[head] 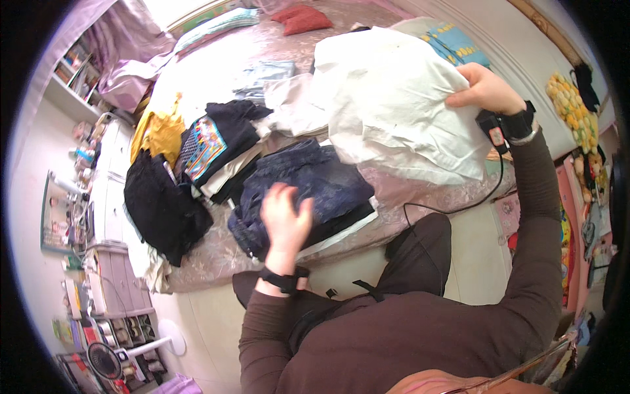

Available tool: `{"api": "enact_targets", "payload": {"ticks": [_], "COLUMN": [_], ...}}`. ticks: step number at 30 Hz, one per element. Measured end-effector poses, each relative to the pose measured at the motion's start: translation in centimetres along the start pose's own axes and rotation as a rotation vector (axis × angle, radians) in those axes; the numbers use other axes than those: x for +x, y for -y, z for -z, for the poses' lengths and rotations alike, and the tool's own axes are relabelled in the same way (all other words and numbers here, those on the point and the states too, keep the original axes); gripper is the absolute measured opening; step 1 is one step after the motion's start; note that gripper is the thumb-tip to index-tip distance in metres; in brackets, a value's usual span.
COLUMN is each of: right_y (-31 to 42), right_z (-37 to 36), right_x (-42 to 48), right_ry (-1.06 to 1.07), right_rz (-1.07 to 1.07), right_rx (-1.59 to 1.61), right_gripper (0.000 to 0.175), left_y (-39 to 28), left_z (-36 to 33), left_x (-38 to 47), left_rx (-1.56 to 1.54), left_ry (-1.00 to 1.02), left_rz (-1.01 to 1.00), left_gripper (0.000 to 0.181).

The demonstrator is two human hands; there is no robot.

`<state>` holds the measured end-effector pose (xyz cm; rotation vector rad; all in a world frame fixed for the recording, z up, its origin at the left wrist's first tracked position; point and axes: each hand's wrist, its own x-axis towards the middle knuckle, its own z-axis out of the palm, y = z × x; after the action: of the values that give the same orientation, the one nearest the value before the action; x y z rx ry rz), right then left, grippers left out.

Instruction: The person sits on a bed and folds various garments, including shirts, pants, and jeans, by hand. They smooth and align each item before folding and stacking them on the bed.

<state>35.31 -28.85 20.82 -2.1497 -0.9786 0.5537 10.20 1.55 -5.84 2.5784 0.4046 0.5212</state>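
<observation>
My right hand (485, 91) grips the edge of a white cloth garment (393, 98) between thumb and fingers, and the cloth spreads leftward over the bed. My left hand (285, 216), slightly blurred, is over the near left part of dark blue patterned clothing (315, 182); whether it touches is unclear. Its fingers are apart and hold nothing visible. Black and white pieces lie beneath the blue clothing. Farther left are a black garment (162, 207), a black garment with a colourful patterned panel (204, 147) and a yellow garment (160, 130).
The bed (206, 266) bears a patterned sheet. Light blue folded denim (266, 79), a red cushion (302, 19) and a light blue cloth with yellow marks (455, 44) lie farther back. A black cable (457, 211) runs from my right wrist. A fan (106, 359) stands lower left.
</observation>
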Motion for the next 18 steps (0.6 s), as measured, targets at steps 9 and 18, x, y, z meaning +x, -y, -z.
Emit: {"api": "enact_targets", "payload": {"ticks": [9,18], "right_y": [6.0,4.9], "right_z": [-21.6,-27.7], "right_x": [-8.2,-6.7], "right_ry": [-0.28,-0.405], "right_rz": [0.722,0.802], "right_rx": [-0.765,-0.624], "right_gripper": [0.042,0.047], "left_y": [-8.0,1.9], "left_z": [-1.3,0.9], "left_x": [-3.7,-5.3], "left_rx": [-2.242,-2.026], "left_ry": [0.199,-0.075], "left_rz": [0.266,0.614], "left_gripper": [0.052,0.041]}}
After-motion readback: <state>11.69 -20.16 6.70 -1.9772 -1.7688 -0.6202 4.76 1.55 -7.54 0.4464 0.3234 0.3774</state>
